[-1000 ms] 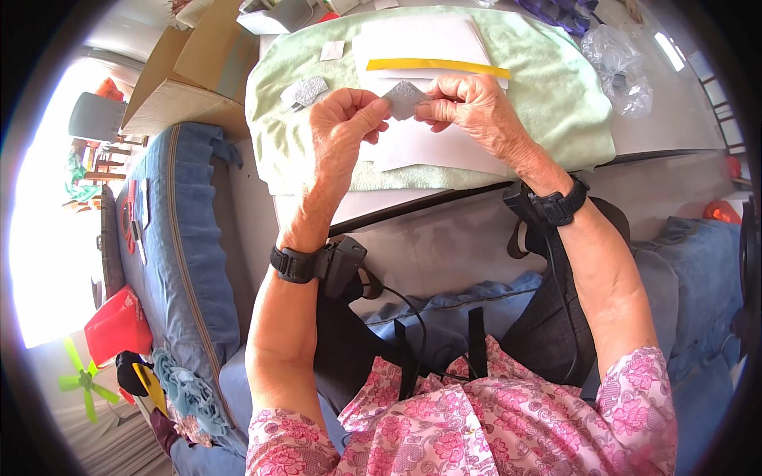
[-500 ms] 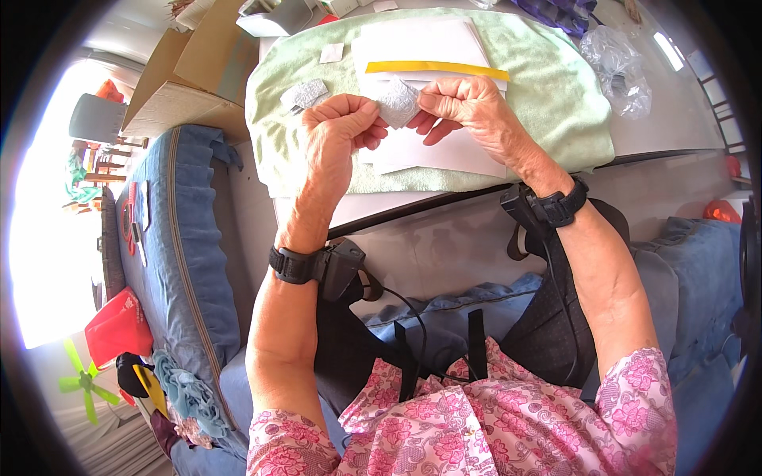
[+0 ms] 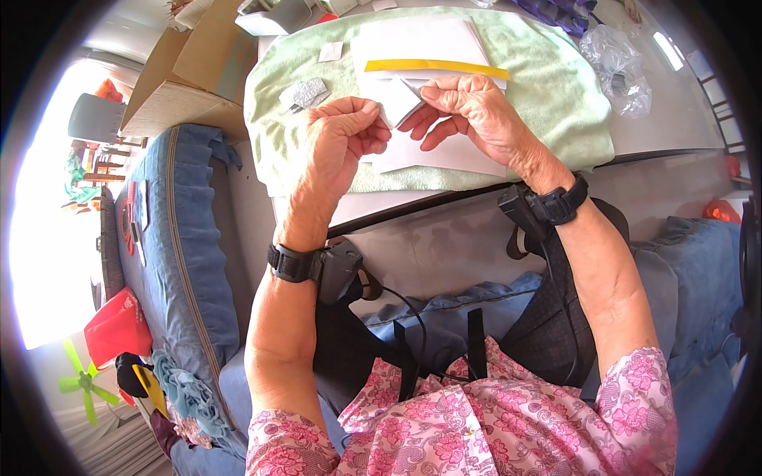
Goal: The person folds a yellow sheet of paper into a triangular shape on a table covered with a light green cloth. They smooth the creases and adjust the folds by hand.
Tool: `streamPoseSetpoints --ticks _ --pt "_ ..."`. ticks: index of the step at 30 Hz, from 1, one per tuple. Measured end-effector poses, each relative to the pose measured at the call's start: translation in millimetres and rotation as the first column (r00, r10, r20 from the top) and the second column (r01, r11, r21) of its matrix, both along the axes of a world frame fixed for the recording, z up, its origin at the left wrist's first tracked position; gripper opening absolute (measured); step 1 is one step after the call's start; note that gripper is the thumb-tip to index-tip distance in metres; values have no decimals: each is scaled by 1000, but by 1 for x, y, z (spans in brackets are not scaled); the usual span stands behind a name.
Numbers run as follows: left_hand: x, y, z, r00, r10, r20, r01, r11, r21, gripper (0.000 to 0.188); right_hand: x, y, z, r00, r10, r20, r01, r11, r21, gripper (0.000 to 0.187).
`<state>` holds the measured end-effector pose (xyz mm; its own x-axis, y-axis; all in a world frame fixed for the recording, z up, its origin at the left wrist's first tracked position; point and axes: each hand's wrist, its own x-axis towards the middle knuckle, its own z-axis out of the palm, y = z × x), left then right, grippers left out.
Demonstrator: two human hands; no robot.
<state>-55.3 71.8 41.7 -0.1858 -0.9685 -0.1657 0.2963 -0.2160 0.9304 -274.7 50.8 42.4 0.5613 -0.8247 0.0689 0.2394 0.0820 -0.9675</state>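
Pale-green towel (image 3: 556,87) | left fingers (image 3: 359,120) — clamped on white square (image 3: 398,105) | right fingers (image 3: 447,98) — closed on its edge, others spread

The left arm (image 3: 283,357) rises almost straight and the right arm (image 3: 611,278) slants inward, both crossing the near edge of the tabletop (image 3: 671,123). Beyond that edge, the hands face each other, near but apart. The left hand (image 3: 337,139) pinches thumb to forefinger, other fingers curled; the right hand (image 3: 480,115) pinches too, lower fingers loosely fanned.
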Motion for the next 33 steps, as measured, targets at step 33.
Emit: streamPoseSetpoints --ticks 33 --pt "2 -3 -1 924 276 265 -257 961 -107 17 3 3 1 982 -138 -131 152 983 101 32"
